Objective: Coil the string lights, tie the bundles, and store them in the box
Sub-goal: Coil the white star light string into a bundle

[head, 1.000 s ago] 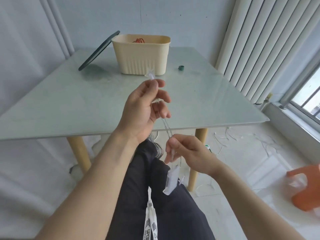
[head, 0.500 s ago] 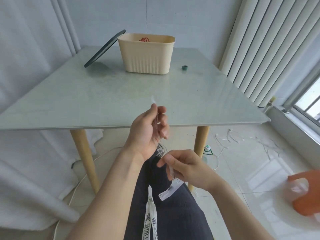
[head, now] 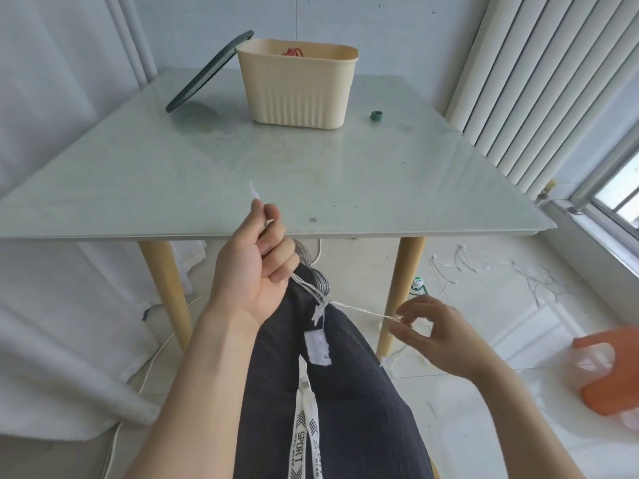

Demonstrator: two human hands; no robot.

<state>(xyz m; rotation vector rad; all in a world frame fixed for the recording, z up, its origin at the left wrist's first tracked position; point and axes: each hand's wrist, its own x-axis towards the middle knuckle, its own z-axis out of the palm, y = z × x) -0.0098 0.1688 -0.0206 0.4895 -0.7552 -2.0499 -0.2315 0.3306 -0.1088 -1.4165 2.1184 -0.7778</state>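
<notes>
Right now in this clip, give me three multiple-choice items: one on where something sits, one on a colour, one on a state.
1. Where does the dark lid stand?
A. Leaning on the box's left side
B. Flat on the floor
C. Closed on the box

2. What colour is the box?
A. Blue
B. Cream
C. Black

3. How is the string between the hands?
A. Slack on the table
B. Pulled out between both hands
C. Already in the box

Answers: 1 A, the lid tilts against the box on the table. 2 B, its ribbed walls are cream. 3 B, the left hand grips the coil while the right hand pinches the strand.
</notes>
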